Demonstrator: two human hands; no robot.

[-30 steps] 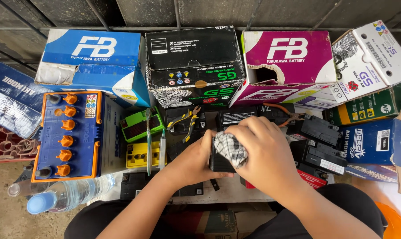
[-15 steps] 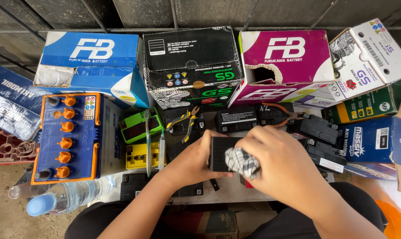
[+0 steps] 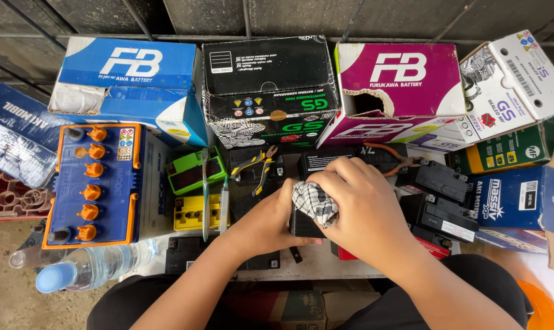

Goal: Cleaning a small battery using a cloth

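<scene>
Left hand (image 3: 268,223): curled round small black battery (image 3: 301,225), steadying it.
Right hand (image 3: 356,211): fingers pressed on checked cloth (image 3: 313,203) atop battery.

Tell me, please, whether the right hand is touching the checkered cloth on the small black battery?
Touching. The head view shows the right hand pressing its fingers directly onto the checkered cloth, with no gap, atop the small black battery.

The small battery (image 3: 301,223) sits mid-bench. Left of it lie the pliers (image 3: 257,165), further left the large battery with capped vents (image 3: 93,183). Behind it stands a row of cartons (image 3: 268,85). A bottle (image 3: 90,269) lies front-left.
</scene>
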